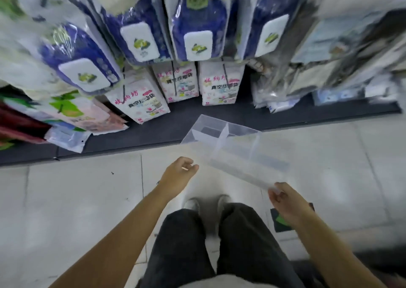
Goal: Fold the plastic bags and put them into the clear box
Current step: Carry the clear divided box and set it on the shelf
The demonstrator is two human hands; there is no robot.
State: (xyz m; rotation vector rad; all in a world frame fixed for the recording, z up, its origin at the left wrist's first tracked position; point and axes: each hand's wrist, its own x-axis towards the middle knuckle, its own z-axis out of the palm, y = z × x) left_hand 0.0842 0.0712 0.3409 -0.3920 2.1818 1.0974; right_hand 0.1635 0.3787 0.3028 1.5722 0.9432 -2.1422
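A clear box [232, 149] with inner dividers hangs tilted in the air above the white floor, in the middle of the head view. My right hand [287, 202] grips its near right corner. My left hand [180, 173] hovers just left of the box's near edge, fingers loosely curled, holding nothing. Whether it touches the box I cannot tell. Packaged plastic bags [140, 103] stand and hang on the shelf in front of me.
A dark low shelf base [153, 134] runs across ahead, with blue packets [195, 30] hanging above and pink-printed packs [222, 85] standing below. More packets [68, 134] lie at the left. A dark packet [282, 220] lies on the tiled floor beside my right leg.
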